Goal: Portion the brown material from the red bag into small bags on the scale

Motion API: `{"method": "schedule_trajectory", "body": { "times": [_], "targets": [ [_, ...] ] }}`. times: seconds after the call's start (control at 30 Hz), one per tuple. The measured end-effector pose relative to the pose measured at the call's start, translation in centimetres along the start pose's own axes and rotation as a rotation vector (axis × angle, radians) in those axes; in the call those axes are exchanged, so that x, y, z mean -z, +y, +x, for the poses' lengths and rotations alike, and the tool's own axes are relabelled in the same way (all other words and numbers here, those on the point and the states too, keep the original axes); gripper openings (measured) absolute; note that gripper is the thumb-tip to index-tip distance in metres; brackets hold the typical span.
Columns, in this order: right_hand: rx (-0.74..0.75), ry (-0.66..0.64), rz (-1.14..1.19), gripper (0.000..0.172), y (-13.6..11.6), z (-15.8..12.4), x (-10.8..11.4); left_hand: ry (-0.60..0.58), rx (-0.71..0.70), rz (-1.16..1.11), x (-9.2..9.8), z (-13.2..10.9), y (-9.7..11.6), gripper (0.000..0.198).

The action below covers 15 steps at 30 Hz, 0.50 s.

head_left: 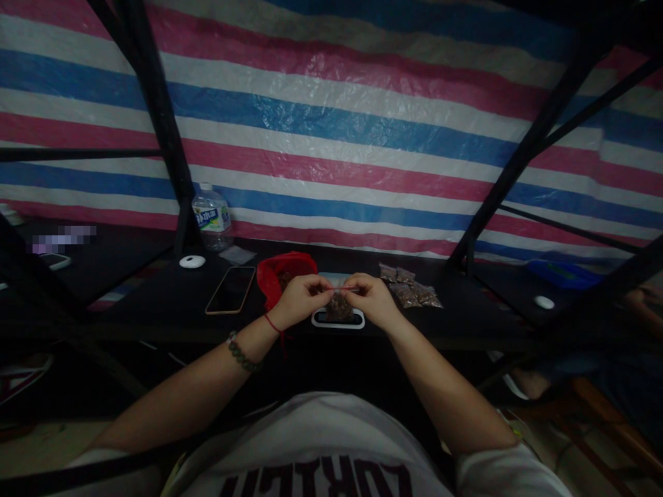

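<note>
A small clear zip bag [340,308] with brown bits in its lower part hangs between my two hands. My left hand [305,295] pinches the bag's top edge on one side, thumb and finger pressed together. On the other side, my right hand [369,298] pinches the same edge, where a thin reddish line runs across. Beneath the bag lies a white-rimmed scale [338,326], mostly covered by the bag and hands. Just left of my left hand sits an open red bag [269,276] with brown bits inside.
Several filled small bags [411,293] lie right of my hands. A phone [231,290], a white oval object [192,261], flat clear bags [237,255] and a plastic bottle [211,217] are on the left. Black metal posts [160,117] frame the table; another person's hand [642,300] shows far right.
</note>
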State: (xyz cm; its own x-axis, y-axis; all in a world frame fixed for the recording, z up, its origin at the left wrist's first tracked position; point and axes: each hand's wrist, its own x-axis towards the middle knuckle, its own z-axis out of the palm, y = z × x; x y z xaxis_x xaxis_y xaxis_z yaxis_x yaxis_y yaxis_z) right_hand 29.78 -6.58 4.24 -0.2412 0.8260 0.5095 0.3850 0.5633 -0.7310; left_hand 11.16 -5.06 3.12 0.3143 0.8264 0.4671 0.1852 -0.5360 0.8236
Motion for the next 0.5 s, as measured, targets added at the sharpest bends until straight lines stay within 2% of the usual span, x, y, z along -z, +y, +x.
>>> {"method": "schedule_trajectory", "body": {
  "times": [0.37,0.5],
  "targets": [
    [0.027,-0.033,-0.036,0.005,-0.05,-0.29,-0.58,-0.046,-0.016,0.026,-0.33,-0.42,-0.26,0.016],
    [0.003,-0.004,-0.031,0.012,0.33,0.06,0.0,-0.037,-0.022,0.095,0.34,-0.13,-0.06,0.018]
  ]
}}
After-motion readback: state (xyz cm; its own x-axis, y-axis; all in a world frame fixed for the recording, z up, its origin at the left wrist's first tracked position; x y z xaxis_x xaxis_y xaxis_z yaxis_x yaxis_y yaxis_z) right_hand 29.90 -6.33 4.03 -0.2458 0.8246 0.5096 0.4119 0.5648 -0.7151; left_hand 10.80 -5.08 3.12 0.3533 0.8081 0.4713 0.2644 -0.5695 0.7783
